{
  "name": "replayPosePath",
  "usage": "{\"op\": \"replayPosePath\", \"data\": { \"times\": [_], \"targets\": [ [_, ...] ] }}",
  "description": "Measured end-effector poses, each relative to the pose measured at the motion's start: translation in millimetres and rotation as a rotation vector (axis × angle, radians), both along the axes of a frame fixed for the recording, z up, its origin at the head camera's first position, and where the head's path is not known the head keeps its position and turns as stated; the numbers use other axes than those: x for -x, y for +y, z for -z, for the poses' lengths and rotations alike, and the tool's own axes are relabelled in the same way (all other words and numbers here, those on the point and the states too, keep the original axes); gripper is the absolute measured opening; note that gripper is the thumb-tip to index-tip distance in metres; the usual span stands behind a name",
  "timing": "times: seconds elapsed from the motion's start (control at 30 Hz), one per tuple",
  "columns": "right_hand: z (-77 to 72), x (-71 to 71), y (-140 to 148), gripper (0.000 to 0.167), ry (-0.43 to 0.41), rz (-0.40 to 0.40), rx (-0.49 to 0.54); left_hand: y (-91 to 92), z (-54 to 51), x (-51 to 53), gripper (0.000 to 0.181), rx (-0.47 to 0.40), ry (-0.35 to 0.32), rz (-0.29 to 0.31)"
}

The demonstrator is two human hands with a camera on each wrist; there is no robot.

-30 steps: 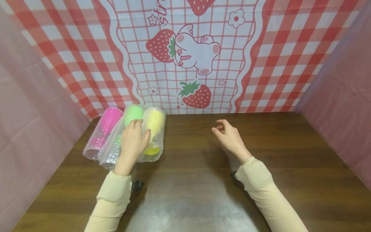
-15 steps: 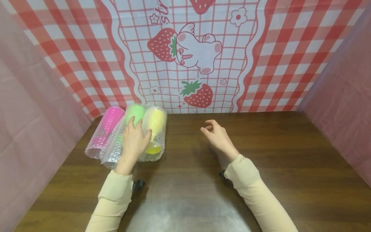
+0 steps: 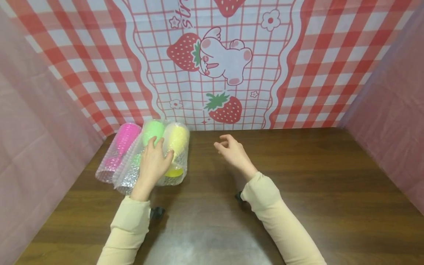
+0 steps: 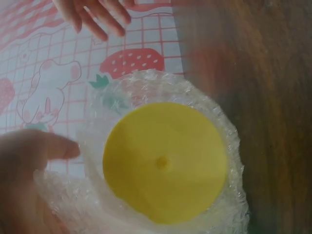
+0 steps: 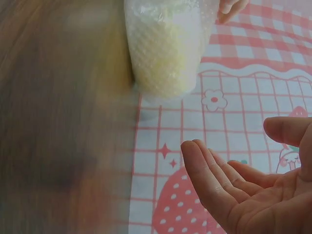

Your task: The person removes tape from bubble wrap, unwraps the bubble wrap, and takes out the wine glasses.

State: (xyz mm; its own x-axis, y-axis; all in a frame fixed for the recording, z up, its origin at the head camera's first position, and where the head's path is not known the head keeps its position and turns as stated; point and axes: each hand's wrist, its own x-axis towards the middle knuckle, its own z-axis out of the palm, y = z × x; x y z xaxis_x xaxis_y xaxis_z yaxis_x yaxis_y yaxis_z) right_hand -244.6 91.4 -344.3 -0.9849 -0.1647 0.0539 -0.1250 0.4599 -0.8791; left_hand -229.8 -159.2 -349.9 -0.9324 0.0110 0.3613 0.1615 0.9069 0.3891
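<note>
Three bubble-wrapped items lie side by side at the table's left: a pink one, a green one and a yellow one. Over the green one, fingers spread, is my left hand; whether it touches the wrap cannot be told. The left wrist view shows the yellow item's round base inside clear bubble wrap, with my thumb beside it. My right hand hovers right of the yellow item, empty, fingers slightly bent. In the right wrist view its palm faces the wrapped yellow item.
The brown wooden table extends to the right and front. A red-and-white checked cloth with strawberries hangs at the back edge. Pink curtains stand at both sides.
My right hand has moved left across the table, closer to the yellow item. My left hand stays almost in place, its fingers a little more spread. The wrapped items have not moved.
</note>
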Motion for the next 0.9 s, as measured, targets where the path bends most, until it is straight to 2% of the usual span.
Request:
{"op": "replayPosePath", "data": {
  "times": [0.2,0.43,0.6,0.87,0.9],
  "targets": [
    [4.6,1.0,-9.1,0.060,-0.099,0.014,0.128,-1.7,-3.2,-0.3,0.064,-0.037,-0.061,0.073],
    [15.1,2.5,-15.1,0.063,-0.175,-0.006,0.202,-1.7,-6.9,0.5,0.061,-0.127,-0.131,0.118],
    [20.2,2.8,-23.5,0.062,-0.225,-0.029,0.299,-2.9,-9.6,2.5,0.061,-0.168,-0.149,0.120],
    [27.8,5.1,-41.7,0.061,-0.304,-0.074,0.349,-4.9,-9.9,5.6,0.061,-0.163,-0.146,0.109],
    [25.0,2.5,-44.2,0.061,-0.317,-0.083,0.352,-5.0,-9.8,6.1,0.061,-0.162,-0.151,0.107]
  ]
}}
